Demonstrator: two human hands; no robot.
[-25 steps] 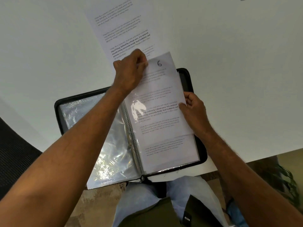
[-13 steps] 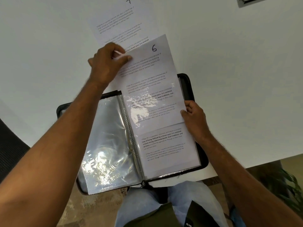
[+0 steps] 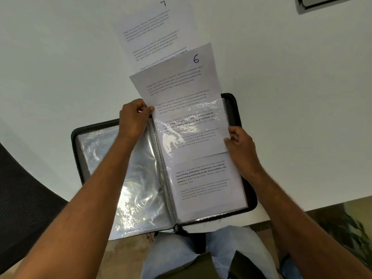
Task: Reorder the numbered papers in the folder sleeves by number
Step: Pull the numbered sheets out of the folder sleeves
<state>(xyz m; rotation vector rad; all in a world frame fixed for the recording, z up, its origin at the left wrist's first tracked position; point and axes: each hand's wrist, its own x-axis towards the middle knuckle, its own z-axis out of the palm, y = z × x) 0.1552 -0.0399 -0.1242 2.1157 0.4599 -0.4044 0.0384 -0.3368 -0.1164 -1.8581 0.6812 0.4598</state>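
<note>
A white table (image 3: 60,67) fills most of the view, its near edge running across from 8 o'clock to 4 o'clock. A black zip folder (image 3: 237,109) lies open on it at the centre, its lower end overhanging the near edge towards 6 o'clock. Clear plastic sleeves (image 3: 112,168) are spread over the folder's left half. A printed sheet marked 7 (image 3: 153,31) lies flat on the table at 12 o'clock, just beyond the folder, and its near end is covered by another sheet. At 1 o'clock, in the far corner of the view, part of a dark-framed flat object (image 3: 322,3) is seen on the table; what it is cannot be told.
</note>
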